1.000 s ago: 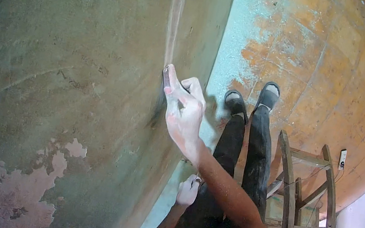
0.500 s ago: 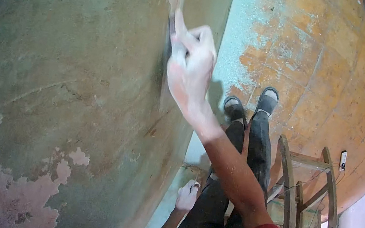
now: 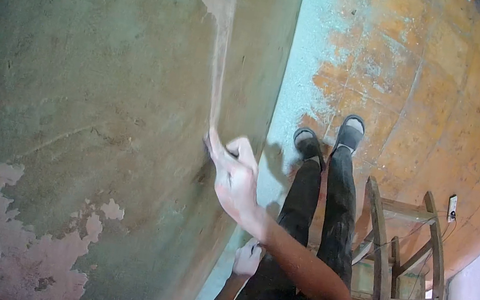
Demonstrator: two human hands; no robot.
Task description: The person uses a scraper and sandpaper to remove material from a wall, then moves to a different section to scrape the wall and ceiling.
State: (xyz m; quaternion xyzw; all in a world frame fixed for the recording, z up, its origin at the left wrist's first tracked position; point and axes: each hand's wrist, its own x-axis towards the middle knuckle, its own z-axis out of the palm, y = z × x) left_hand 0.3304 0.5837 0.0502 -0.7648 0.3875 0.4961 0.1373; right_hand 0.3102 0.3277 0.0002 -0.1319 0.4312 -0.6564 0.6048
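Observation:
My right hand [image 3: 237, 182] is closed and pressed to the green wall [image 3: 98, 41], its index finger stretched along the surface. Beneath the fingers shows the edge of a thin dark blade [image 3: 208, 143], like a scraper; most of it is hidden. A pale vertical streak [image 3: 220, 63] of bare plaster runs up the wall from the fingertips. Lower down, near my thigh, my left hand [image 3: 247, 259] is curled into a fist, whitened with dust. What it holds, if anything, I cannot make out.
A wooden ladder-like frame [image 3: 383, 265] stands to the right of my legs, near a power strip [image 3: 452, 208] with a cable. White dust [image 3: 308, 53] covers the orange tiled floor [image 3: 447, 103] along the wall. A large peeled patch [image 3: 17, 246] marks the wall at lower left.
My right hand has slid down the wall with the dark blade, and a longer pale streak shows above it. My left hand stays near my thigh.

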